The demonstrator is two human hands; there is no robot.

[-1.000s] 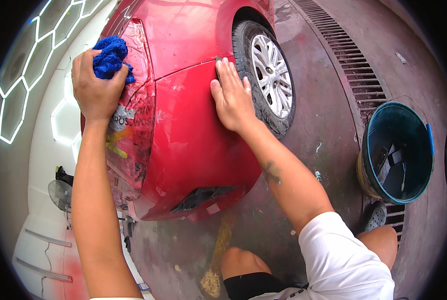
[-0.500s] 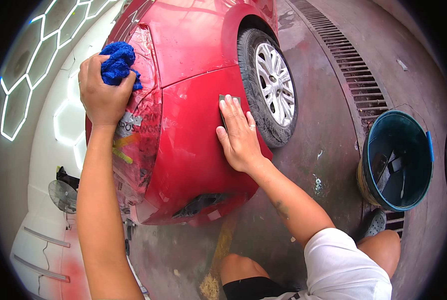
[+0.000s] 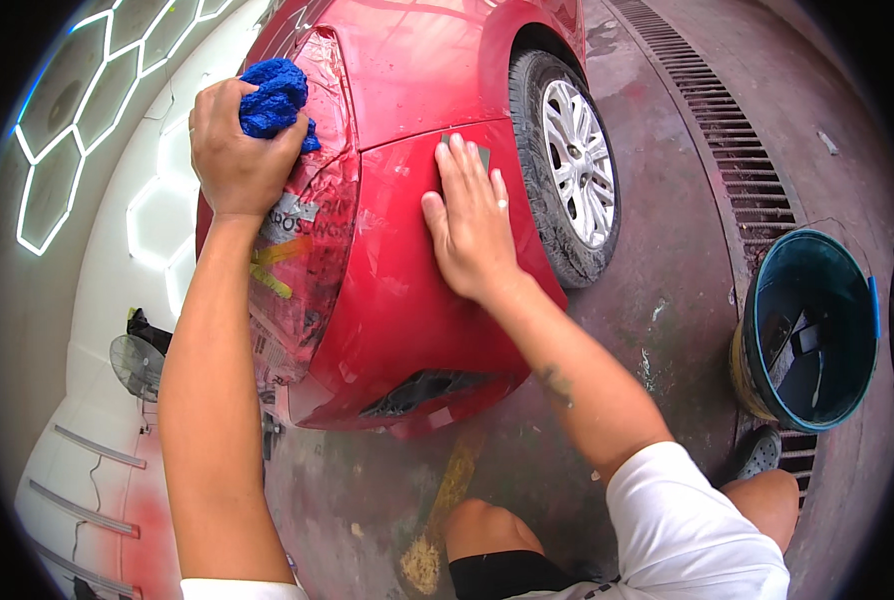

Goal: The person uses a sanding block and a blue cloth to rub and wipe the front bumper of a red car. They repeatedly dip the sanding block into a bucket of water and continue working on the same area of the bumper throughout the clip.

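Note:
My left hand (image 3: pixel 235 150) is closed around a crumpled blue cloth (image 3: pixel 274 98), above the masked area (image 3: pixel 312 210) at the car's corner. That area is covered with clear film, printed paper and strips of yellow tape. On the red bumper (image 3: pixel 397 290), my right hand (image 3: pixel 469 215) lies flat, its fingers stretched and close together. Under those fingers it presses a small dark grey sheet, apparently sandpaper (image 3: pixel 483 156); only its edges show past the fingertips, just below the panel seam. A ring is on one finger.
The wheel (image 3: pixel 575 165) stands right of the bumper. A dark teal bucket (image 3: pixel 815 400) holding a few dark pieces sits beside the floor grate (image 3: pixel 742 165) at the right. A fan (image 3: pixel 137 365) is at the left, near hexagonal wall lights (image 3: pixel 157 225).
My right hand has slid up the bumper with the sandpaper, closer to the panel seam. The left hand keeps its grip on the cloth. The whole view has shifted slightly.

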